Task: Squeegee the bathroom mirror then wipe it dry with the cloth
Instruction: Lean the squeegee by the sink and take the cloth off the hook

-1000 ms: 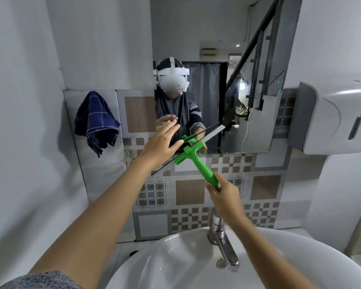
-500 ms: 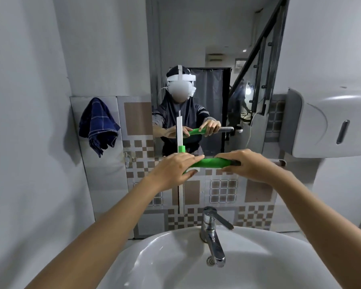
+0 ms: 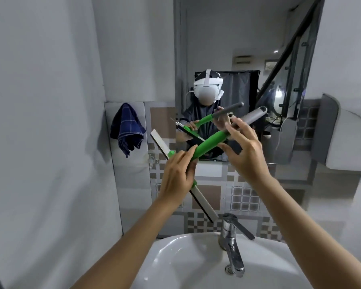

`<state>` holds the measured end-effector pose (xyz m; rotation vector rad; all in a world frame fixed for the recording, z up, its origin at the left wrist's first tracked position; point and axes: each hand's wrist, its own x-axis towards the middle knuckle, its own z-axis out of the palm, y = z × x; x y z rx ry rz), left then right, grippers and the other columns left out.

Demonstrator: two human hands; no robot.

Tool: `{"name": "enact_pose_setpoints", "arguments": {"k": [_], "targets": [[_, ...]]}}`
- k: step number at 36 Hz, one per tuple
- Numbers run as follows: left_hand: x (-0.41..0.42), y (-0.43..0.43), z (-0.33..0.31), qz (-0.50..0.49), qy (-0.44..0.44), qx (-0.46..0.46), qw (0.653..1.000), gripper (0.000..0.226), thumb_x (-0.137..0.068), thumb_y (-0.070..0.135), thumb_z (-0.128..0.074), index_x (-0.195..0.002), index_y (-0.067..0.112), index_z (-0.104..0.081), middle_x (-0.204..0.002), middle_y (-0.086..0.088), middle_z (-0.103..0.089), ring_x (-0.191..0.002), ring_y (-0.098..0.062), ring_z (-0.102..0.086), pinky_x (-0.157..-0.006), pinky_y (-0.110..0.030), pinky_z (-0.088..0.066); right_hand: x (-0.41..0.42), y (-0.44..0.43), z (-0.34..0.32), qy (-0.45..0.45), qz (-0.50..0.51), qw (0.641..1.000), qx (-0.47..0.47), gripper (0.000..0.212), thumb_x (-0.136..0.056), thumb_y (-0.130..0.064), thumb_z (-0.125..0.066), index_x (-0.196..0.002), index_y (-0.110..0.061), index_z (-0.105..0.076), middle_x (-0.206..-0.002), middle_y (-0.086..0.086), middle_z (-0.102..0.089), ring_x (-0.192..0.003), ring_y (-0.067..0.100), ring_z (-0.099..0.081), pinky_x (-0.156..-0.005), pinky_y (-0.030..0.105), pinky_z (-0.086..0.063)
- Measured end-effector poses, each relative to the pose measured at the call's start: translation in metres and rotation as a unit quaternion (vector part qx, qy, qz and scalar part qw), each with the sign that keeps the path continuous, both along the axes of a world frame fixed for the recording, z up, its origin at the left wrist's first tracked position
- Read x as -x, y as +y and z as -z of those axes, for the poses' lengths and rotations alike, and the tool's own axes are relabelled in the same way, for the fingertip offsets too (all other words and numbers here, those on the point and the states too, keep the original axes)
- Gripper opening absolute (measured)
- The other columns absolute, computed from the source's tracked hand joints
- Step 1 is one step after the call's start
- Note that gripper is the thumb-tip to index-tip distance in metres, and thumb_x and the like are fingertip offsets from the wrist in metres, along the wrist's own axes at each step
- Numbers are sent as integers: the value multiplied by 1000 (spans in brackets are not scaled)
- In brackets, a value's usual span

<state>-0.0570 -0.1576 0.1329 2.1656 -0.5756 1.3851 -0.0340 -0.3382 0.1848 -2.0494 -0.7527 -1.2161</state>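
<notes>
The squeegee (image 3: 204,146) is held in mid-air in front of the mirror (image 3: 227,59), over the sink (image 3: 175,259), w/ its blade running diagonally from upper left to lower right and its green handle angled up to the right, ending in a grey tip. The left hand (image 3: 178,179) is clamped on the squeegee where blade and handle meet, fingers curled together round the head. The right hand (image 3: 243,150) is set around the mid handle, thumb under it and fingers spread above; whether the grip is closed tight cannot be told. The blade does not appear to touch the glass, its lower end hanging near the tap (image 3: 230,236). The cloth (image 3: 126,129), dark blue w/ a check pattern, is hung on the left wall, well apart from both hands and left of the mirror. A grey dispenser (image 3: 346,138) is mounted on the right wall beside the mirror. Patterned tiles (image 3: 244,199) are seen below the mirror, behind the tap. Both hands and the squeegee are reflected in the glass.
</notes>
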Motion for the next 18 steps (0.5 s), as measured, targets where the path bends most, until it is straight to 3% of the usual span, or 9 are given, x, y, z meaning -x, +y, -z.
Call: {"name": "enact_pose_setpoints", "arguments": {"k": [5, 7, 9, 11, 13, 15, 18], "targets": [[14, 6, 12, -32, -4, 85, 996, 42, -94, 24, -42, -130, 4, -45, -100, -10, -61, -95, -14, -50, -89, -25, -41, 17, 59, 7, 116, -54, 972, -196, 65, -89, -28, -60, -144, -9, -31, -153, 11, -27, -142, 19, -25, -112, 28, -21], [18, 10, 16, -45, 0, 108, 993, 41, -95, 24, -41, -131, 5, -45, -105, -10, -61, -100, -15, -51, -91, -29, -43, 18, 78, 9, 158, -105, 952, -239, 64, -92, -30, -56, -146, -10, -27, -144, 6, -45, -134, 12, -39, -110, 23, -31], [23, 15, 18, -54, 4, 127, 990, 40, -96, 26, -40, -131, 7, -45, -107, -8, -60, -102, -13, -49, -92, -31, -43, 20, 93, 8, 210, -177, 917, -289, 60, -93, -25, -54, -146, -12, -29, -118, -2, -63, -106, 4, -59, -91, 15, -48], [27, 21, 20, -61, 8, 139, 988, 40, -96, 27, -38, -131, 10, -45, -106, -6, -60, -100, -6, -45, -91, -28, -40, 20, 106, 7, 252, -252, 876, -324, 58, -94, -19, -54, -146, -16, -28, -106, 2, -67, -93, 9, -65, -81, 23, -56], [30, 31, 24, -70, 16, 137, 988, 40, -96, 29, -36, -133, 14, -43, -106, -4, -59, -98, -2, -42, -91, -25, -37, 18, 118, 9, 284, -297, 847, -338, 61, -93, -15, -54, -147, -18, -26, -108, 9, -67, -96, 16, -67, -77, 27, -58], [30, 44, 29, -79, 30, 126, 988, 41, -96, 32, -34, -134, 17, -41, -108, -2, -59, -100, -9, -48, -94, -25, -35, 17, 128, 11, 304, -316, 833, -337, 65, -91, -14, -58, -147, -20, -26, -108, 12, -68, -96, 20, -68, -79, 33, -58], [27, 65, 39, -75, 69, 119, 988, 43, -96, 35, -35, -136, 19, -37, -113, -1, -59, -105, -14, -53, -96, -36, -41, 12, 144, 18, 324, -323, 830, -320, 68, -88, -12, -62, -146, -21, -27, -105, 14, -69, -93, 22, -69, -78, 39, -58]]}}
